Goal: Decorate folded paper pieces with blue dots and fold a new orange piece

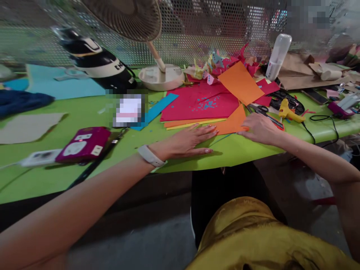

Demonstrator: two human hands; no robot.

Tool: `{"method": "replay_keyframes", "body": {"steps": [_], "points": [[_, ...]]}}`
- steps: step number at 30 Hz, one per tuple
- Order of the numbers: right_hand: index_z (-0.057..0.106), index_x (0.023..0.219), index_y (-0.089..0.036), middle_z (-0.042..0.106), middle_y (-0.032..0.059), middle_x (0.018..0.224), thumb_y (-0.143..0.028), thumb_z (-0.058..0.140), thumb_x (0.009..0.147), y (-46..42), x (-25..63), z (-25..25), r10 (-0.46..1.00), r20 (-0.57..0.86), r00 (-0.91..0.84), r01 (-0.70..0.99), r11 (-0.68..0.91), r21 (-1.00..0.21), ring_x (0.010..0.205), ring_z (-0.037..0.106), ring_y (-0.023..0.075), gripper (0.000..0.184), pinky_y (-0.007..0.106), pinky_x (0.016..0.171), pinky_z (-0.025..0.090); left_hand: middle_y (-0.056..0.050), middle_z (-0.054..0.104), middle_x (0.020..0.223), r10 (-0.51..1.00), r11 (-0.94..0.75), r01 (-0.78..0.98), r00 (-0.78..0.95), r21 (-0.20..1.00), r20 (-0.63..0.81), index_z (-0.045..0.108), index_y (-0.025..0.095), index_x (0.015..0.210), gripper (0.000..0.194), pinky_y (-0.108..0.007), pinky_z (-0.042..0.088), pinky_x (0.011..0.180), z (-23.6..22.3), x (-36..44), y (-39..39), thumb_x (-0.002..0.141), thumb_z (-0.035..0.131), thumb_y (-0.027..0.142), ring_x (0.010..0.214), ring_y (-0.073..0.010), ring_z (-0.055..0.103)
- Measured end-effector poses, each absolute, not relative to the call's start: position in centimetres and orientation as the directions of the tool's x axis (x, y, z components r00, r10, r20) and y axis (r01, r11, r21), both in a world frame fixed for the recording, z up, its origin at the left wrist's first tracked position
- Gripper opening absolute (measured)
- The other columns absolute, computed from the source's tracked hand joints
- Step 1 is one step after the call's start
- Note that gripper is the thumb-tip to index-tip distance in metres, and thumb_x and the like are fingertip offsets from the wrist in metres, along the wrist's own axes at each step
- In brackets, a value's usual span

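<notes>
My left hand lies flat, palm down, on the green table cover, its fingers stretched toward an orange paper sheet. The fingertips touch the near left part of that sheet. My right hand is at the sheet's right edge, fingers curled, thumb and forefinger closed on the orange paper. Behind my hands lies a stack of red paper with small blue bits scattered on it. Another orange sheet rests tilted over its back right corner. Scissors lie just beyond my right hand.
A yellow glue gun with a cord lies to the right. On the left are a purple box-shaped device, a blurred phone-like object and a black bottle. A fan base and crumpled coloured paper stand behind.
</notes>
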State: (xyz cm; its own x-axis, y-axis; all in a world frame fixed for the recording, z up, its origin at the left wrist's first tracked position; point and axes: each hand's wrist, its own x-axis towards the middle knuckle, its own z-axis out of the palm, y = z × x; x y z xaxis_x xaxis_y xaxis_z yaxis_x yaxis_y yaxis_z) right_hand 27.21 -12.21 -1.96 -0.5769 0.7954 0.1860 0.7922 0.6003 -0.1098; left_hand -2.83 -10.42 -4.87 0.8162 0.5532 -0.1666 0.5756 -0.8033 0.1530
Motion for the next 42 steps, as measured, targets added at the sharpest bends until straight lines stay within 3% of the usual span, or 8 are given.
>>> {"method": "replay_keyframes", "body": {"steps": [3,9,13,18,30,34,38,42], "points": [[0.073,0.098,-0.016,0.074,0.0134,0.105,-0.037,0.066,0.089,-10.3,24.6,-0.5,0.838,0.090,-0.538,0.827,0.545,-0.139,0.101,0.066,0.0286,0.024,0.040,0.086,0.049,-0.012,0.024,0.165,0.544,-0.816,0.561,0.827,0.143,-0.138,0.027,0.019,0.158,0.081,-0.048,0.015,0.124,-4.9,-2.8,-10.5,0.096,0.022,0.071,0.152,-0.0286,0.025],[0.060,0.058,-0.016,0.067,0.0041,0.057,-0.033,0.070,0.086,-7.2,20.7,-1.1,0.738,-0.444,-0.509,0.806,0.228,-0.546,0.057,0.066,0.0142,0.035,0.027,0.064,0.053,-0.011,0.023,0.165,0.538,-0.816,0.556,0.830,0.159,-0.144,0.024,0.023,0.159,0.079,-0.048,0.017,0.124,-5.1,-3.1,-10.6,0.096,0.027,0.070,0.152,-0.0293,0.025],[0.063,0.063,-0.012,0.061,0.0000,0.048,-0.036,0.072,0.086,-6.2,20.5,-1.9,0.688,-0.577,-0.440,0.834,0.077,-0.546,0.048,0.059,0.0090,0.035,0.019,0.052,0.048,-0.010,0.017,0.167,0.545,-0.807,0.571,0.818,0.152,-0.183,0.018,0.023,0.161,0.077,-0.044,0.012,0.124,-4.9,-3.1,-10.6,0.098,0.027,0.067,0.154,-0.0275,0.019],[0.065,0.065,-0.011,0.061,-0.0007,0.050,-0.041,0.072,0.086,-6.2,22.7,-1.5,0.689,-0.622,-0.372,0.876,0.039,-0.481,0.046,0.055,0.0056,0.037,0.016,0.040,0.032,-0.007,0.015,0.167,0.552,-0.801,0.581,0.810,0.143,-0.200,0.015,0.024,0.161,0.077,-0.042,0.012,0.124,-4.8,-3.0,-10.7,0.098,0.027,0.067,0.154,-0.0259,0.018],[0.064,0.055,-0.014,0.067,0.0051,0.057,-0.026,0.072,0.084,-6.9,29.3,1.1,0.776,-0.602,-0.190,0.930,-0.054,-0.364,0.049,0.057,0.0097,0.032,0.022,0.044,0.033,-0.008,0.015,0.167,0.546,-0.797,0.577,0.814,0.177,-0.196,0.019,0.026,0.160,0.072,-0.047,0.013,0.124,-4.9,-3.1,-10.3,0.098,0.034,0.060,0.154,-0.0269,0.018],[0.063,0.057,-0.014,0.065,0.0047,0.053,-0.034,0.070,0.086,-6.4,28.4,0.9,0.787,-0.553,-0.275,0.879,-0.028,-0.476,0.049,0.056,0.0092,0.036,0.021,0.042,0.031,-0.009,0.026,0.165,0.554,-0.786,0.581,0.814,0.211,-0.178,0.031,0.024,0.157,0.069,-0.044,0.020,0.122,-4.0,-2.8,-10.5,0.098,0.037,0.059,0.151,-0.0274,0.028],[0.062,0.058,-0.014,0.064,0.0037,0.052,-0.038,0.071,0.087,-6.1,27.1,-0.2,0.722,-0.609,-0.327,0.884,0.005,-0.468,0.051,0.059,0.0095,0.038,0.019,0.042,0.032,-0.013,0.047,0.155,0.593,-0.747,0.612,0.790,0.260,-0.155,0.048,0.019,0.148,0.071,-0.043,0.032,0.116,-2.6,-1.8,-10.1,0.093,0.043,0.064,0.142,-0.0300,0.044],[0.061,0.060,-0.015,0.067,0.0042,0.056,-0.044,0.071,0.087,-5.8,27.0,-1.2,0.693,-0.639,-0.333,0.893,0.013,-0.451,0.055,0.063,0.0108,0.041,0.018,0.042,0.033,-0.015,0.073,0.111,0.737,-0.644,0.704,0.676,0.298,-0.002,0.073,0.016,0.106,0.055,-0.038,0.048,0.093,-1.7,1.0,-9.0,0.086,0.054,0.063,0.105,-0.0287,0.067]]}}
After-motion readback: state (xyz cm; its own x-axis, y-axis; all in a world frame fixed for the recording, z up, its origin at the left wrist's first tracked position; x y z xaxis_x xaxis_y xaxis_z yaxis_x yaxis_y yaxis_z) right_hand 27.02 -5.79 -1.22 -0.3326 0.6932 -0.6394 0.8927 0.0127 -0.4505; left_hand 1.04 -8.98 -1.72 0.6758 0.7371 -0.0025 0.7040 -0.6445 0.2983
